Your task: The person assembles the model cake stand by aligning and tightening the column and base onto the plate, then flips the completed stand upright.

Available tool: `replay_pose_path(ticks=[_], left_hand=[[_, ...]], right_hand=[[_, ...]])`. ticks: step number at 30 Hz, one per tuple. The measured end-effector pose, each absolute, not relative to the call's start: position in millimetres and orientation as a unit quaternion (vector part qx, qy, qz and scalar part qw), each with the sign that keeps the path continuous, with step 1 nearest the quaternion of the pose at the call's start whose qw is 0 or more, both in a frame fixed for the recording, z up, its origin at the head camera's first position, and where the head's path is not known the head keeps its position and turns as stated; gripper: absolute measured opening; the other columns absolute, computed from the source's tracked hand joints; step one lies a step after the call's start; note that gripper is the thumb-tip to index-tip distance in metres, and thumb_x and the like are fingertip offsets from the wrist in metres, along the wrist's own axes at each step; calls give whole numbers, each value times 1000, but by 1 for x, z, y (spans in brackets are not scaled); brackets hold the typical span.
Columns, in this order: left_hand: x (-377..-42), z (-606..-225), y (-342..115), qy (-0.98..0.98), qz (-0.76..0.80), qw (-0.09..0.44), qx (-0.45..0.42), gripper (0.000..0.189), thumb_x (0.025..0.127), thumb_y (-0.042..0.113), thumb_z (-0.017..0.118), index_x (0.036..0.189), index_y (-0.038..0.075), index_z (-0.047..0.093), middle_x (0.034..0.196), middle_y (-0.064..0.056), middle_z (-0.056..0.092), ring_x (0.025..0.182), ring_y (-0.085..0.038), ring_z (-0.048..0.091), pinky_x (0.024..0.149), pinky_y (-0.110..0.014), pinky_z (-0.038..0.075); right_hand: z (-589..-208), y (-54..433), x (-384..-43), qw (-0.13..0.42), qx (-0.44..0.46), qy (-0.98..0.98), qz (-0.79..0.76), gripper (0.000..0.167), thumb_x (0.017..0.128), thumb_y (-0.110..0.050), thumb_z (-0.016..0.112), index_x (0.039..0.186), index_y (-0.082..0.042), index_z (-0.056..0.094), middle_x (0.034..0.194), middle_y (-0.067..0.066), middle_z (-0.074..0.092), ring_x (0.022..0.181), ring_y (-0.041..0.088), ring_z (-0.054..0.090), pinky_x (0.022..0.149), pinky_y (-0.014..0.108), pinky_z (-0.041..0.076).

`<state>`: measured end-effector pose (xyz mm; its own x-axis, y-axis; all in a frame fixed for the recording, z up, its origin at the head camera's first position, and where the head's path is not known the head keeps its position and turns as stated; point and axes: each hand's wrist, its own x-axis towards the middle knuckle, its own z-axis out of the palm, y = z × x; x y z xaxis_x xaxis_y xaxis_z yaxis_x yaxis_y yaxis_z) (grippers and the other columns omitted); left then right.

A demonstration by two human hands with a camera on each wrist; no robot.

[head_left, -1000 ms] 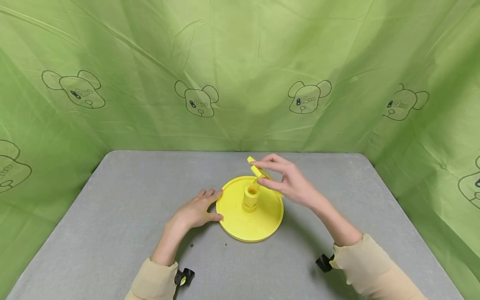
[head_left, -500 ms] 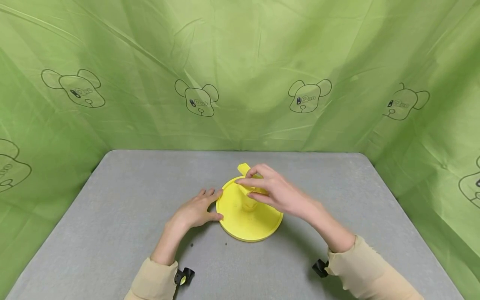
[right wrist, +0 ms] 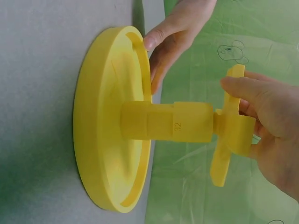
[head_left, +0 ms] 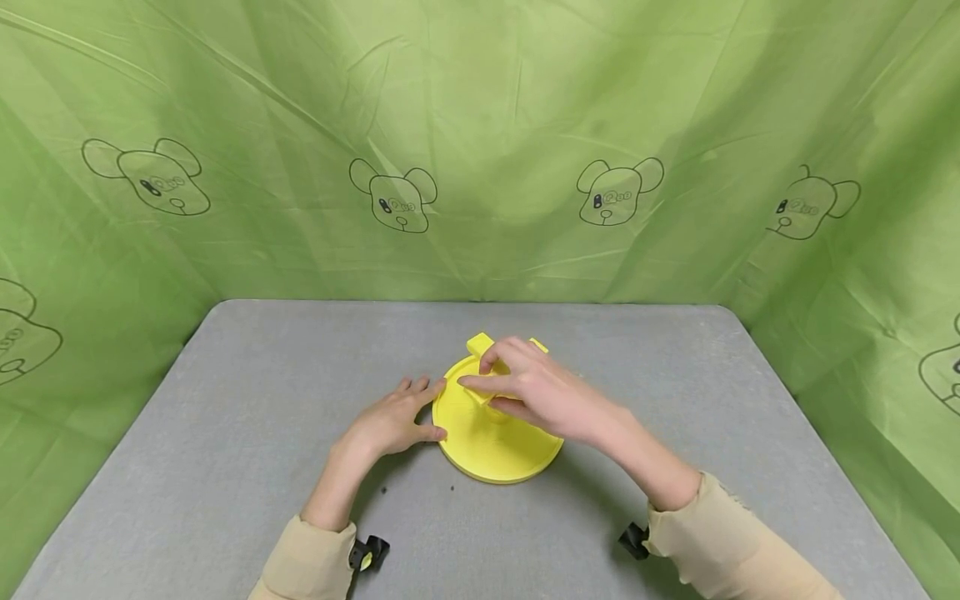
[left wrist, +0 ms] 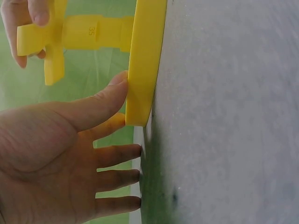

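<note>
A round yellow base with a raised rim lies on the grey table. From its centre rises a thick yellow post, marked "32" in the right wrist view. My right hand grips a yellow piece with several flat arms between thumb and fingers. This piece sits right at the post's top, with a narrow neck showing between them. My left hand is spread, thumb and forefinger touching the base's left rim. Its other fingertips reach down to the tabletop. In the head view my right hand covers most of the post.
Green cloth printed with bear faces hangs behind and beside the grey table. Small dark specks lie in front of the base. Black wrist devices sit at both beige sleeves.
My right hand has carried the armed piece left and down from beside the post onto its top, turning it flatter. My left hand and the base have stayed still.
</note>
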<state>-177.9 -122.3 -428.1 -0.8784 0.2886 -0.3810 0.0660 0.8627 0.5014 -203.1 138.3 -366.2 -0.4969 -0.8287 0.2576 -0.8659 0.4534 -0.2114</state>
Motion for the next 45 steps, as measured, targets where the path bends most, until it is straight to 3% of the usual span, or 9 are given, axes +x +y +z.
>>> replay_pose_path(ticks=[6, 10, 15, 19, 26, 31, 38, 45], left_hand=[[-178, -429, -123, 938, 246, 226, 93, 83, 94, 41, 75, 163, 20, 33, 170, -19, 27, 159, -45, 19, 120, -71, 29], [-178, -430, -123, 938, 245, 225, 96, 83, 94, 41, 74, 163, 20, 34, 170, -19, 27, 158, -46, 19, 120, -71, 28], [-178, -431, -123, 937, 248, 226, 96, 82, 94, 41, 74, 163, 21, 33, 170, -18, 26, 159, -45, 18, 121, -70, 27], [-177, -430, -124, 937, 250, 227, 95, 82, 94, 41, 74, 163, 21, 33, 170, -17, 27, 159, -44, 18, 121, -71, 26], [-177, -431, -125, 936, 251, 227, 94, 82, 94, 40, 74, 163, 21, 33, 170, -16, 27, 159, -43, 18, 121, -71, 26], [-177, -431, -125, 935, 255, 226, 95, 82, 94, 40, 75, 163, 22, 33, 170, -17, 28, 159, -44, 18, 121, -71, 27], [-177, -430, -125, 935, 253, 228, 95, 82, 94, 39, 74, 163, 22, 32, 171, -16, 26, 160, -42, 17, 121, -70, 26], [-177, -428, -124, 937, 248, 229, 97, 82, 94, 40, 74, 163, 22, 33, 171, -16, 26, 160, -43, 17, 121, -70, 27]], right_hand=[[-373, 135, -202, 88, 512, -844, 134, 47, 90, -16, 80, 134, -28, 70, 125, -1, 62, 123, 21, 54, 106, 39, 48], [-375, 137, -201, 80, 498, -848, 163, 47, 90, -21, 81, 135, -27, 69, 132, 2, 61, 128, 23, 53, 111, 45, 45], [-371, 146, -204, 46, 425, -863, 269, 49, 93, -31, 77, 140, -20, 66, 146, 8, 57, 139, 28, 50, 114, 56, 43], [-374, 158, -214, 25, 341, -875, 344, 44, 101, -30, 67, 143, -16, 63, 152, 8, 55, 143, 30, 51, 112, 57, 46], [-390, 175, -222, -38, 257, -868, 423, 40, 109, -28, 52, 144, -11, 60, 151, 9, 58, 143, 30, 52, 116, 53, 46], [-397, 179, -220, -49, 236, -846, 475, 40, 107, -24, 58, 143, -9, 61, 146, 9, 59, 137, 28, 57, 111, 44, 52], [-398, 183, -211, -39, 202, -834, 512, 36, 100, -14, 68, 135, -8, 68, 131, 10, 65, 117, 22, 63, 95, 18, 55], [-398, 191, -202, -40, 200, -831, 518, 31, 98, -17, 72, 128, -11, 73, 124, 10, 69, 109, 15, 65, 94, 21, 57]])
